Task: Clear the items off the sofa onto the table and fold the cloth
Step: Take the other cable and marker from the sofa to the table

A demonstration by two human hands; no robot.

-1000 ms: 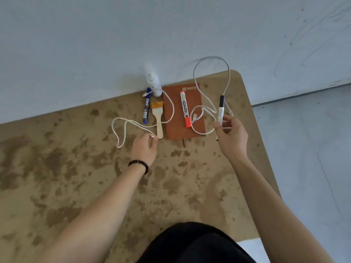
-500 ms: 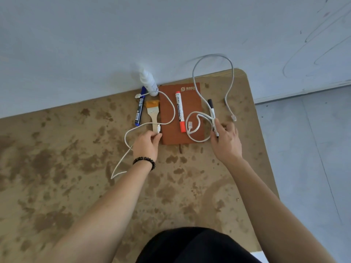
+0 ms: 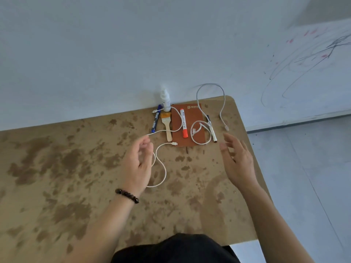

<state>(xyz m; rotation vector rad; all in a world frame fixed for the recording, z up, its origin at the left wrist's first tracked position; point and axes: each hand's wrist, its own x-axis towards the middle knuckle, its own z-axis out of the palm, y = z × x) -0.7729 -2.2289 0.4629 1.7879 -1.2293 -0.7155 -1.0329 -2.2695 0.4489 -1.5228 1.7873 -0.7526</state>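
Hovering mid-frame above the surface (image 3: 76, 186), left hand (image 3: 138, 164) and right hand (image 3: 237, 162) face palms inward, grips apart, fingers loose.

Soft, even daylight, fairly bright, with faint shadows and no glare. Both hands, the left hand (image 3: 137, 164) and right hand (image 3: 238, 162), show slight motion blur. Wide-angle bending curves the worktop (image 3: 57, 168) edges.

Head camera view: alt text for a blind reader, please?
A person's open left hand and right hand hover over a mottled brown table. Near them are a rust-brown notebook, three marker pens, a wooden brush, a white bottle and two loose cables.
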